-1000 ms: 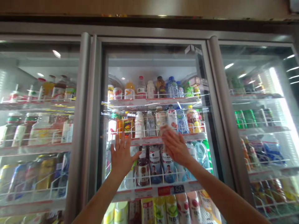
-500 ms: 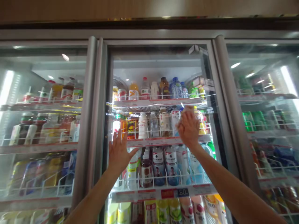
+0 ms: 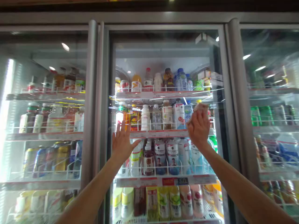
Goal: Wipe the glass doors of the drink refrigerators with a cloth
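Observation:
My left hand is open, fingers spread and palm flat against the glass of the middle fridge door, near its left frame. My right hand is closed and pressed to the same glass further right, at the height of the second shelf. A pale crumpled cloth shows above its fingers. Behind the glass, rows of drink bottles stand on white wire shelves.
A grey door post stands left of the middle door and another post to its right. The left door and right door are shut over more bottles and cans. Ceiling lights reflect in the glass.
My right hand has slid up and to the right across the glass with the cloth. My left hand has stayed flat in place. The view has tilted slightly downward.

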Demonstrator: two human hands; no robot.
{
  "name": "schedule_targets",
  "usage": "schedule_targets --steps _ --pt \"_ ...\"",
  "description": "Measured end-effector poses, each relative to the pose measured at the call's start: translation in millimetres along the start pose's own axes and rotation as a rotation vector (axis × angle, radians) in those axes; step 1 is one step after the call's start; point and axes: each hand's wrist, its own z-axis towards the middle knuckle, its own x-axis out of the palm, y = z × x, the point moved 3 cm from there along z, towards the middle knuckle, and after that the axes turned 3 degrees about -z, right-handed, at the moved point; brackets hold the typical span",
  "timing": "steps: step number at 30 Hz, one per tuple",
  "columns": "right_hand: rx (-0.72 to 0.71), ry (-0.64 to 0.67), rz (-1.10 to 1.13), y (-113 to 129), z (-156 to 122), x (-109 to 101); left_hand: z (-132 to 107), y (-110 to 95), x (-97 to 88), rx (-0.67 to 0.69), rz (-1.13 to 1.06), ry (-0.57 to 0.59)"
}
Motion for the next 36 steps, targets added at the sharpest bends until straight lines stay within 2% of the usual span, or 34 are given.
schedule_targets --steps 3,4,5,7,9,10,11,12,14,15,16,17,20,21,22,23,26,27,28,29,32,33,34,36 --pt "-0.364 0.173 0.101 3.1 -21.7 -5.6 -1.8 -0.2 1.3 -0.002 0.008 -0.007" --pt "-0.425 0.197 0.117 0.6 -26.3 -7.6 -2.4 -0.6 1.7 -0.006 0.007 -0.006" --pt "-0.404 0.176 0.110 -4.9 -27.1 -9.0 -3.0 -0.9 2.1 -0.009 0.003 -0.004" --pt "-0.173 0.028 0.045 -18.5 -20.5 -9.9 -4.2 -1.7 3.0 -0.014 -0.009 0.000" --pt "0.031 -0.089 -0.004 -17.0 -13.6 -7.3 -4.9 -2.1 4.1 -0.014 -0.028 -0.003" --pt "0.035 -0.083 0.000 -6.0 -12.1 -4.6 -5.0 -2.2 4.7 -0.014 -0.039 -0.008" --pt "-0.033 -0.038 0.025 11.4 -12.5 -1.8 -5.2 -2.2 5.3 -0.012 -0.048 -0.014" --pt "-0.161 0.042 0.065 33.2 -15.1 0.8 -5.4 -2.0 5.9 -0.011 -0.056 -0.023" --pt "-0.507 0.189 0.169 78.3 -24.3 2.2 -6.7 -0.7 7.0 -0.002 -0.059 -0.048" --pt "-0.630 0.236 0.209 94.7 -27.2 1.9 -8.3 0.5 7.6 0.010 -0.054 -0.060" --pt "-0.669 0.257 0.230 104.7 -26.0 2.0 -10.6 2.2 8.4 0.026 -0.047 -0.070" --pt "-0.612 0.257 0.227 108.4 -20.3 3.3 -13.8 4.4 9.4 0.048 -0.039 -0.080" --pt "-0.156 0.222 0.148 99.4 4.4 12.4 -27.0 13.5 14.1 0.118 -0.016 -0.104" --pt "-0.084 0.231 0.141 100.0 7.4 15.3 -31.9 17.0 15.9 0.132 -0.011 -0.114" --pt "-0.098 0.253 0.155 105.5 6.1 17.3 -36.6 20.5 17.7 0.141 -0.008 -0.125" --pt "-0.192 0.279 0.190 115.7 0.3 17.8 -41.0 23.9 19.2 0.145 -0.009 -0.136" --pt "-0.654 0.328 0.351 156.6 -31.1 10.8 -50.6 32.8 20.7 0.155 -0.034 -0.170" --pt "-0.744 0.331 0.388 167.1 -38.0 8.5 -52.7 35.6 19.9 0.162 -0.045 -0.182" --pt "-0.764 0.334 0.405 174.6 -39.5 8.0 -54.1 38.3 18.3 0.166 -0.057 -0.193" --pt "-0.716 0.336 0.404 179.5 -35.3 9.6 -55.1 41.2 15.9 0.167 -0.070 -0.203" --pt "-0.426 0.333 0.362 188.6 -8.4 21.1 -56.1 49.5 4.3 0.158 -0.112 -0.240" --pt "-0.385 0.336 0.362 194.3 -2.8 24.8 -55.9 51.8 -0.5 0.161 -0.128 -0.255" --pt "-0.403 0.346 0.375 202.6 -1.7 27.6 -55.5 53.6 -5.4 0.167 -0.146 -0.271" --pt "-0.588 0.386 0.442 224.0 -13.2 29.0 -53.6 56.4 -14.0 0.173 -0.206 -0.308"
